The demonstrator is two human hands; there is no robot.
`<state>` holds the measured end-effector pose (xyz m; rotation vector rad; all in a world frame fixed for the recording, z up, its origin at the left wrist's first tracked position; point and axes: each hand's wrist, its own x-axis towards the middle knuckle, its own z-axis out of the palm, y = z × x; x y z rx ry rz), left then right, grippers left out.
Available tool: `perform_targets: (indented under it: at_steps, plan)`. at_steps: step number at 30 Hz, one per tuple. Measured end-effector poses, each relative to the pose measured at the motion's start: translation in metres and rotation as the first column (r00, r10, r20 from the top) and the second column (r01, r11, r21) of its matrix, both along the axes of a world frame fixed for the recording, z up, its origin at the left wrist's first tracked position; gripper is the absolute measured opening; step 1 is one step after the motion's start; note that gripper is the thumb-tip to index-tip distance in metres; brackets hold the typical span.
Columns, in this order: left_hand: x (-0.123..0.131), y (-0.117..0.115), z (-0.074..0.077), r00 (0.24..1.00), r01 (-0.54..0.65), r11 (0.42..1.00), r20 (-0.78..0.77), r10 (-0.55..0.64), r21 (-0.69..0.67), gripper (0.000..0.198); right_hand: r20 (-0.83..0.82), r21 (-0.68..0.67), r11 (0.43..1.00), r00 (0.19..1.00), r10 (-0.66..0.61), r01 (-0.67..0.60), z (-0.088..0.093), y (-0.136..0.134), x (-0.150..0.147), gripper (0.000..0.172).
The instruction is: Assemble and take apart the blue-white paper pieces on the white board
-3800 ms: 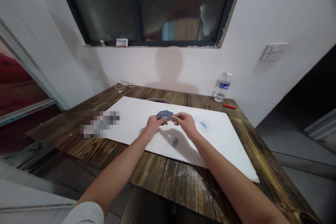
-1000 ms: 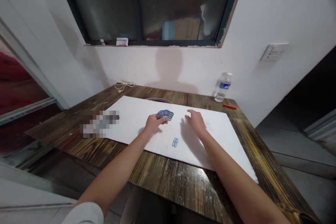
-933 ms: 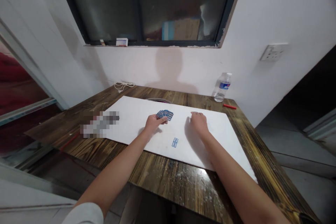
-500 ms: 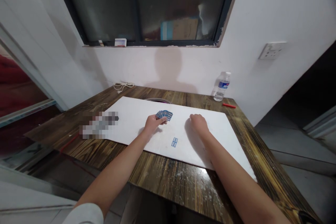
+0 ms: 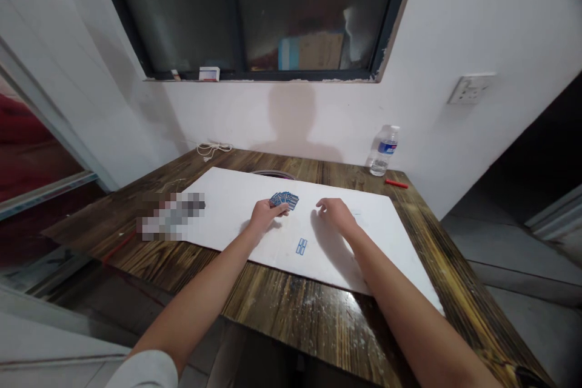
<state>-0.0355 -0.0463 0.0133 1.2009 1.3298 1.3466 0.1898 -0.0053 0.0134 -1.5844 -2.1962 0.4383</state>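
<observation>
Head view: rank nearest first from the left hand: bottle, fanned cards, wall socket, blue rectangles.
1. Fanned cards: in the left hand.
2. Blue rectangles: on the white board.
3. Bottle: back right of the table.
4. Wall socket: upper right.

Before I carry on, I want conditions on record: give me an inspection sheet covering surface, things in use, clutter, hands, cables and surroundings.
Surface: wood table, pale specks near its front edge; white sheet on top.
Things in use: cards, fanned; blue-lined boxes on the sheet, printed or loose, cannot tell.
Clutter: bottle, upright; red stick near it; pixelated patch at left, unreadable.
Hands: left hand holds the cards; right hand apart from them, nothing seen in it.
Cables: white cord, coiled at the back.
Surroundings: window, socket.
</observation>
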Motion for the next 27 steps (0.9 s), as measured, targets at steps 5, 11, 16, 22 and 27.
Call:
perform_targets:
  at_steps: [5, 11, 16, 22, 27]
  plan:
    - [0.0, 0.001, 0.0, 0.999, -0.009, 1.0, -0.034, 0.009, -0.002, 0.041, -0.312, -0.079, 0.994, 0.949, 0.045, -0.073, 0.002, 0.007, -0.003, 0.026]
    - [-0.001, -0.001, 0.0, 0.999, -0.018, 1.0, -0.036, 0.018, -0.003, 0.042, -0.112, -0.083, 0.995, 0.993, 0.046, -0.056, 0.006, 0.01, 0.005, 0.02]
    - [0.0, -0.001, -0.001, 1.0, -0.003, 1.0, -0.028, 0.003, -0.005, 0.04, 0.122, -0.189, 0.979, 0.987, 0.104, -0.08, 0.009, -0.001, -0.004, 0.029]
    - [0.0, 0.0, -0.001, 1.0, -0.012, 1.0, -0.029, 0.011, -0.013, 0.041, 0.144, -0.214, 0.959, 0.965, 0.219, -0.186, 0.007, -0.005, -0.01, 0.018]
    - [0.0, -0.001, -0.001, 0.999, -0.008, 1.0, -0.04, 0.007, -0.011, 0.043, 0.214, -0.155, 0.976, 0.959, 0.184, -0.153, 0.007, -0.006, -0.011, 0.033]
